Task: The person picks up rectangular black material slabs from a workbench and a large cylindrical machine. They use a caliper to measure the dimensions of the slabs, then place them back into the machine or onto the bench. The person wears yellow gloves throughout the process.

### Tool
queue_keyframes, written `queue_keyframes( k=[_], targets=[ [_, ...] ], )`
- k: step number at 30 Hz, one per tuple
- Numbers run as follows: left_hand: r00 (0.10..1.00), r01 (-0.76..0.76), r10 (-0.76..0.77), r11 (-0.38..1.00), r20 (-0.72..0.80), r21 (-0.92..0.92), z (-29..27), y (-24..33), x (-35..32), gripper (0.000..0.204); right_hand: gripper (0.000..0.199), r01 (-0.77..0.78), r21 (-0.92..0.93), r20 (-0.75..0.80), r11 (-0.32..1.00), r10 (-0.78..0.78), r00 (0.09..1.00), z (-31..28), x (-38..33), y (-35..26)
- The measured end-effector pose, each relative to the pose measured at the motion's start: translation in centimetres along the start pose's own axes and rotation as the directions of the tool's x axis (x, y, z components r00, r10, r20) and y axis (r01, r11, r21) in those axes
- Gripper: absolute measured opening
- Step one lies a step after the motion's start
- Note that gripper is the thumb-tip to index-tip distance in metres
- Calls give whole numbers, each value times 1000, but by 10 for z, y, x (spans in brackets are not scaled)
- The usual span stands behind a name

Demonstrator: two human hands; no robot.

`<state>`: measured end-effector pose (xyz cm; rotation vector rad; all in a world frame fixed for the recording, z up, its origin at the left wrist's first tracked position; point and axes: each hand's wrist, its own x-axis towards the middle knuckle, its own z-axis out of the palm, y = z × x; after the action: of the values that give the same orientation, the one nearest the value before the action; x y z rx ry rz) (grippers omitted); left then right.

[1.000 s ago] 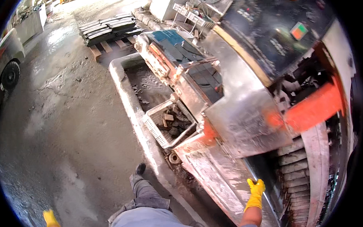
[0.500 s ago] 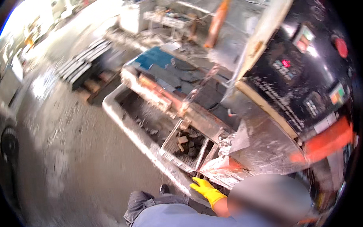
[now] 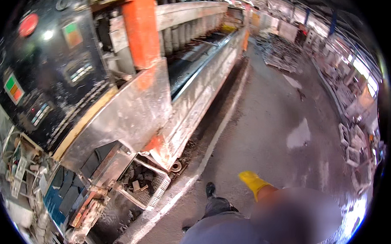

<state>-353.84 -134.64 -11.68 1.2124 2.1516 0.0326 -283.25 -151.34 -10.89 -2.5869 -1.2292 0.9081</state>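
My right hand (image 3: 253, 183), in a yellow rubber glove, hangs over the grey floor to the right of my legs. Its fingers are stretched out, and nothing shows in them. My left hand is out of the picture. To the left of my feet sits a white plastic crate (image 3: 162, 190) holding broken dark and light pieces, apart from my hand. Beside the crate, dark flat slabs (image 3: 72, 195) lie on the outfeed end of a large machine.
A black control panel (image 3: 45, 71) with a red button stands at upper left. An orange post (image 3: 140, 33) and the machine's long metal side wall (image 3: 203, 100) run away from me. A pale curb (image 3: 213, 147) follows its base. Stacked material (image 3: 281, 54) lies far off; pale crates (image 3: 352, 156) stand right.
The view has swung to the right, so the machine and crate now lie to my left. My left glove has left the picture. My right hand is now over the floor, away from the crate.
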Motion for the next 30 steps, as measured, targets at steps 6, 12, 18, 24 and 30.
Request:
queue_keyframes(
  k=[6,12,18,24,30],
  targets=[
    [966,-245,224,951,126,189,49,73,25,63,45,-688,-210,111,695,716,689,71,-189,251],
    [747,-549,539,830,389,-95,195,369,-47,61,48,-496,-18,468,868,446,763,146,-241,232],
    [367,-850,728,516,579,-110,305,520,-133,71,44,-580,327,263,746,518,814,68,-92,297],
    [621,-668,351,704,701,239,362,595,-148,54,42,-29,993,-37,112,540,841,-123,86,359],
    [338,-795,406,606,849,26,407,645,-145,62,37,61,923,-249,381,467,849,-282,204,425]
  ],
)
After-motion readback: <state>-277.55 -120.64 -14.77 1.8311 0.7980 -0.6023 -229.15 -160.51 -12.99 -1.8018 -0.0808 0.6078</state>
